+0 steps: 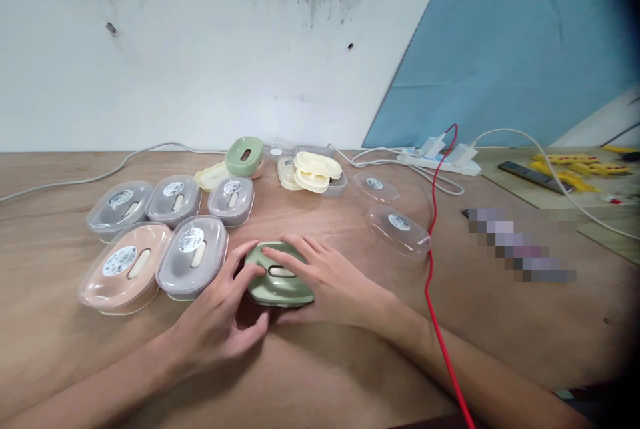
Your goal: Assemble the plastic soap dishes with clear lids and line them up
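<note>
A green oval plastic box (284, 292) with a slot in its top rests on the table between my two hands. Something cream-coloured shows through the slot. My left hand (225, 312) curves around the box's left end, fingers on its rim and thumb low at the near side. From the right, my right hand (327, 276) grips the other end, with fingers laid over the top. Just left of my hands sits a grey oval box (213, 252) with a clear cover and a round label. A peach box (113, 266) of the same shape stands farther left.
Several more grey boxes (175, 206) stand behind these. Farther back lie a green slotted piece (253, 161) and stacked cream pieces (320, 162). Two clear covers (410, 239) lie at right. A red cable (436, 309) crosses my right forearm; a power strip (463, 162) is behind.
</note>
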The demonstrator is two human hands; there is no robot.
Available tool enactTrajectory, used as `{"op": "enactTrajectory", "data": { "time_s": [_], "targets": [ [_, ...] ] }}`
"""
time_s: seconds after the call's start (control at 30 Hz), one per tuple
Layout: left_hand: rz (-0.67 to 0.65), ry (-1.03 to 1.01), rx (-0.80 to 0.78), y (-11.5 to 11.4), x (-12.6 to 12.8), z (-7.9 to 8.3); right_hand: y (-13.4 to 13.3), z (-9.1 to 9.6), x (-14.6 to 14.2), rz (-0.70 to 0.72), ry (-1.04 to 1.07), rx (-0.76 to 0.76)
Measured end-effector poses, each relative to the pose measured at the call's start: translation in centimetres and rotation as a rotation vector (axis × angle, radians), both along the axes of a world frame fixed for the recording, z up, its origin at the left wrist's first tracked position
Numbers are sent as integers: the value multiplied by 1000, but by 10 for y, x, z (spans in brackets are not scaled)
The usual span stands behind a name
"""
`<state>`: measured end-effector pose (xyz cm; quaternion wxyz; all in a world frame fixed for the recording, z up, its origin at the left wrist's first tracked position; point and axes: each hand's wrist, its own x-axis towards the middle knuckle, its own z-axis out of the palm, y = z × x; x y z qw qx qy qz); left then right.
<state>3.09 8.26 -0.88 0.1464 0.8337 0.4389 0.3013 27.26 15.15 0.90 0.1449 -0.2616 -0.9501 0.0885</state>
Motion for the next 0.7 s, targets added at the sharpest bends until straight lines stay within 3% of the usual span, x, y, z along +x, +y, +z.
{"op": "enactTrajectory", "data": {
  "time_s": [0.27,0.4,0.6,0.7],
  "targets": [
    [19,83,33,2,-1,-5,8,-3,3,59,59,-138],
    [28,88,138,0,-1,-7,12,-4,4,137,180,-195],
    [-115,114,312,2,0,-3,21,-12,5,227,340,-222],
    [-151,117,326,3,-1,-1,30,-11,10,112,348,-158]
  ]
}}
